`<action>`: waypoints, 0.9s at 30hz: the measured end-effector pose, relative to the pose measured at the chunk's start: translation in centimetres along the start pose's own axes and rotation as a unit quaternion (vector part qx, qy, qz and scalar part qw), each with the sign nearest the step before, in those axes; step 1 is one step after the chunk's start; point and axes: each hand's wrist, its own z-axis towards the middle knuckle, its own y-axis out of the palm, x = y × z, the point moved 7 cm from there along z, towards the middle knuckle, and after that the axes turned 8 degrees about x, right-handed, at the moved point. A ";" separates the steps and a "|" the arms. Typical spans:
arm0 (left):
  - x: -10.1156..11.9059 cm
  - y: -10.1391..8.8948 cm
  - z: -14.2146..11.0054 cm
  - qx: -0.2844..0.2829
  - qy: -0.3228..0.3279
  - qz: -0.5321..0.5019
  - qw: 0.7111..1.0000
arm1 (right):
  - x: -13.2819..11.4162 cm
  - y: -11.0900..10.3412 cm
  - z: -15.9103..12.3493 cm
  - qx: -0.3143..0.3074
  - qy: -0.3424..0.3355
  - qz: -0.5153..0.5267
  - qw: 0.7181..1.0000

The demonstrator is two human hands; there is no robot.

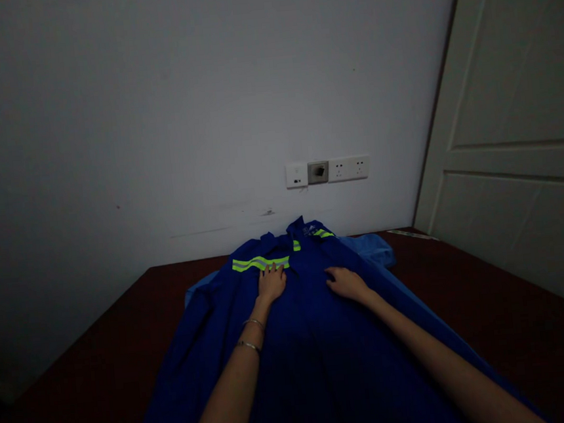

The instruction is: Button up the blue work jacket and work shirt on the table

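A dark blue work jacket point(316, 327) with yellow-green and silver reflective strips lies spread out, collar toward the wall. My left hand point(272, 283) rests flat on its left chest, fingertips at the reflective strip point(247, 264), fingers apart. Two bracelets circle that wrist. On the right side of the front lies my right hand point(348, 283), its fingers loosely bent toward the middle and slightly apart, with no cloth visibly gripped. Lighter blue cloth point(371, 248) shows from beneath the jacket on both sides. The jacket's lower part is lost in shadow.
The jacket lies on a dark reddish-brown table point(446, 283) that meets a white wall point(179, 115). Sockets and a switch panel point(328, 171) are set in the wall. A pale panelled door point(518, 151) stands at the right. A thin flat strip point(412, 234) lies at the back right.
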 end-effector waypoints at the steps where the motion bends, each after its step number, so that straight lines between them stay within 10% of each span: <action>1: 0.0 0.0 0.0 0.003 0.000 0.001 1.000 | -0.2 -0.5 0.8 -0.012 0.016 0.012 1.000; 6: -0.2 0.4 0.2 -0.006 -0.005 -0.005 1.000 | -4.5 -2.2 4.5 0.057 -0.011 0.088 0.994; 10: -0.3 0.6 0.2 -0.007 -0.006 -0.012 1.000 | -8.3 0.4 5.2 0.075 -0.102 0.114 0.985; 27: 0.1 -0.2 0.5 0.014 -0.016 -0.029 0.999 | -8.4 1.3 2.3 0.005 -0.202 -0.046 0.978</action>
